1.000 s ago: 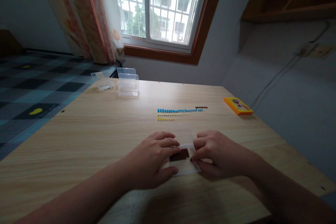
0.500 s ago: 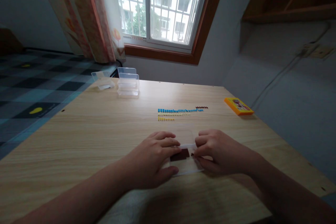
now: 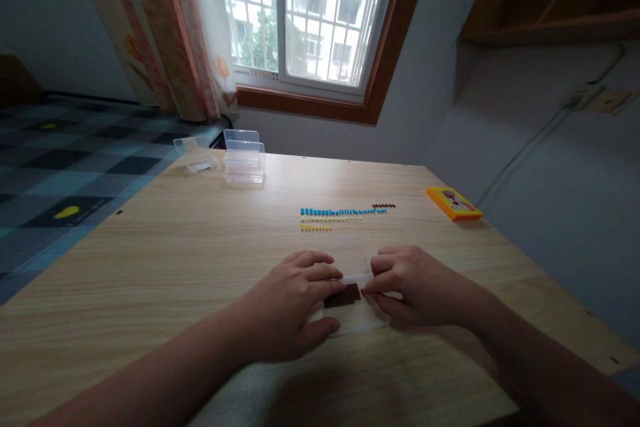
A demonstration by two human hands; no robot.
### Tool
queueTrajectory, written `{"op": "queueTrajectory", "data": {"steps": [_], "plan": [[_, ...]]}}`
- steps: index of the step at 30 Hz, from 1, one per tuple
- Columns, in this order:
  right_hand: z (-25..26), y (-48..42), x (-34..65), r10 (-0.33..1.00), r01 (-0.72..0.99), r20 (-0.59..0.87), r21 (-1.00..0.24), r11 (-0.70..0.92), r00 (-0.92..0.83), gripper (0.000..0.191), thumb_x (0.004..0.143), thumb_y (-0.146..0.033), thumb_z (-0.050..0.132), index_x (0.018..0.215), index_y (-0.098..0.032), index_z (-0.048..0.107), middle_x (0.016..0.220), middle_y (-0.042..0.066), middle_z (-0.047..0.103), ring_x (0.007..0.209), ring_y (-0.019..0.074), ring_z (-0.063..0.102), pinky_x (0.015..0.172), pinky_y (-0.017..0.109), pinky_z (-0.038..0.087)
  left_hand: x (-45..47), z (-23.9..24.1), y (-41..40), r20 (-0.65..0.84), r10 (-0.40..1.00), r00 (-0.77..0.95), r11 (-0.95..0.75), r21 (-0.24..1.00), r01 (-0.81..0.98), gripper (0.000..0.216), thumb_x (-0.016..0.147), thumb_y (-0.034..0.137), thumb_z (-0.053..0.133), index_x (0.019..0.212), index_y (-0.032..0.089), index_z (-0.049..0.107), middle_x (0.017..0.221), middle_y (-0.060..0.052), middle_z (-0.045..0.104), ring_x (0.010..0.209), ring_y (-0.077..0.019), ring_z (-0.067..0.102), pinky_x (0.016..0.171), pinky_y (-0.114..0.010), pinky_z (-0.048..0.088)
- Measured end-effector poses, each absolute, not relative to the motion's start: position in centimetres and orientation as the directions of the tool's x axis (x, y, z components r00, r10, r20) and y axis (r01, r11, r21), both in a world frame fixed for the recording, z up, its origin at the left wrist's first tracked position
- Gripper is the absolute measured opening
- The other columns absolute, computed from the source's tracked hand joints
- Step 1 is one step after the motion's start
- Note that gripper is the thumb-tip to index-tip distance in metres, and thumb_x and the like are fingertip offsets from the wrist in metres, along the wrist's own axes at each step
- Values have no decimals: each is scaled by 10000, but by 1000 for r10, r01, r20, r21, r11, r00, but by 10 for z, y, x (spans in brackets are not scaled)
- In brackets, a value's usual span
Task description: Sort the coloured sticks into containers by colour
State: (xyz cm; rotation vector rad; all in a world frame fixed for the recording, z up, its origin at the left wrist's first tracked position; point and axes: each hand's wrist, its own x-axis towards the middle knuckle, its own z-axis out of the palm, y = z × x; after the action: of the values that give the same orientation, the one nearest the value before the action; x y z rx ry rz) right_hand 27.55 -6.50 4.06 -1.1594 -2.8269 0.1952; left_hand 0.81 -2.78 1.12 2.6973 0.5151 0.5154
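Note:
A small clear plastic box (image 3: 356, 320) with its lid (image 3: 353, 260) folded back lies on the wooden table (image 3: 200, 247) in front of me. Dark brown small pieces (image 3: 343, 296) fill part of it. My left hand (image 3: 290, 300) rests over the box's left side, its fingers on the rim and its thumb against the near edge. My right hand (image 3: 415, 283) is at the box's right side, thumb and forefinger pinched together just inside it; what they pinch is too small to see.
Rows of tiny blue pieces (image 3: 340, 211), pale pieces (image 3: 330, 219), yellow pieces (image 3: 315, 228) and dark pieces (image 3: 383, 205) lie mid-table. Stacked clear boxes (image 3: 243, 159) and another clear box (image 3: 195, 152) stand at the far left corner. A yellow box (image 3: 453, 203) lies far right.
My right hand has shifted slightly up and left, its pinched fingertips coming closer to the brown pieces. The left hand has stayed put.

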Motion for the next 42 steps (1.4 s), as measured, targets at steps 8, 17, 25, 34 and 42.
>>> {"op": "queueTrajectory", "data": {"steps": [8, 17, 25, 34, 42], "plan": [[35, -64, 277, 717, 707, 39, -131, 695, -697, 246, 1008, -275, 552, 918, -235, 778, 748, 13, 614, 682, 143, 468, 638, 310, 262, 8, 11, -28, 284, 405, 869, -879, 382, 285, 396, 865, 327, 720, 1242, 208, 707, 1267, -87, 726, 1230, -345, 611, 1095, -523, 448], [38, -64, 276, 707, 696, 44, -138, 704, -706, 256, 976, -217, 572, 799, -201, 756, 711, 13, 609, 656, 138, 479, 629, 307, 291, 8, 10, -28, 286, 404, 869, -881, 379, 285, 413, 870, 335, 721, 1262, 206, 700, 1278, -89, 722, 1237, -344, 607, 1085, -516, 458], [26, -30, 307, 696, 700, 581, -279, 658, -423, 203, 970, -238, 579, 940, -199, 776, 788, 54, 681, 784, 197, 587, 765, 345, 450, 8, 12, -27, 295, 406, 865, -878, 387, 280, 399, 869, 329, 711, 1250, 211, 700, 1262, -90, 724, 1234, -345, 613, 1097, -515, 461], [-32, 44, 351, 783, 848, 622, -418, 326, 6, 344, 951, -251, 497, 1150, -179, 767, 1092, 125, 707, 1077, 276, 590, 1012, 463, 451, 7, 14, -28, 290, 403, 868, -879, 387, 278, 441, 858, 280, 702, 1295, 229, 675, 1269, -77, 719, 1231, -333, 620, 1095, -501, 481], [-35, 79, 356, 854, 878, 520, -413, 243, 8, 390, 1000, -347, 470, 986, -209, 835, 1497, 116, 546, 1474, 322, 348, 1233, 533, 209, 6, 14, -28, 319, 394, 862, -885, 387, 261, 439, 838, 266, 705, 1274, 215, 683, 1261, -84, 720, 1227, -334, 618, 1098, -507, 482]]}}
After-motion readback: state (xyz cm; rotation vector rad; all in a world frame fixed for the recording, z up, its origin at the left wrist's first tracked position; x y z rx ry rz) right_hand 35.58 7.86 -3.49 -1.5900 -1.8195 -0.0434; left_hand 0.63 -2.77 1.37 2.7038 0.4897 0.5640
